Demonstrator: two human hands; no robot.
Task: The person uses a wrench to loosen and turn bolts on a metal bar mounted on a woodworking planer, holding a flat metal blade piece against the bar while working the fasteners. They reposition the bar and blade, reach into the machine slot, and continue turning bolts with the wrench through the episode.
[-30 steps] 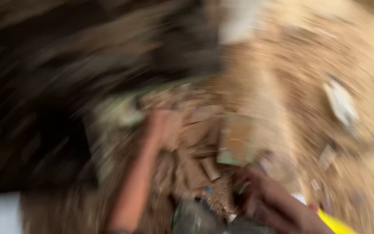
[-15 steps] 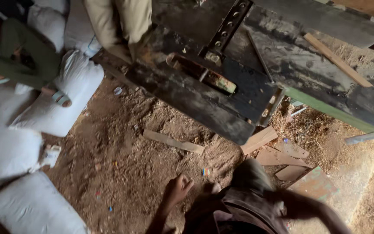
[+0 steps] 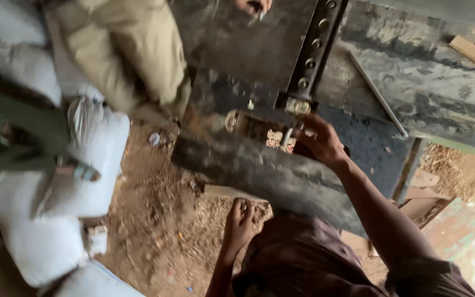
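My right hand (image 3: 319,142) reaches up to a dark, worn metal machine bed (image 3: 259,168). Its fingertips sit at a rusty slot (image 3: 254,127), by a small metal fitting (image 3: 297,105) at the foot of a perforated steel bar (image 3: 315,49). The back of the hand faces me, so its grip is hidden. My left hand (image 3: 240,220) hangs low over the sawdust floor (image 3: 160,231) in front of my brown shirt (image 3: 309,258). Its fingers are curled into a fist, and I see nothing in it.
A person in khaki trousers (image 3: 130,52) stands at the machine's far left corner, and another hand (image 3: 254,5) shows at the top edge. White filled sacks (image 3: 97,148) pile up on the left. A wood offcut (image 3: 227,192) lies under the bed; boards (image 3: 421,203) lie right.
The view has drawn closer to the machine. My right hand has risen from beside my body to the slot in the bed. My left hand has stayed low and closed up.
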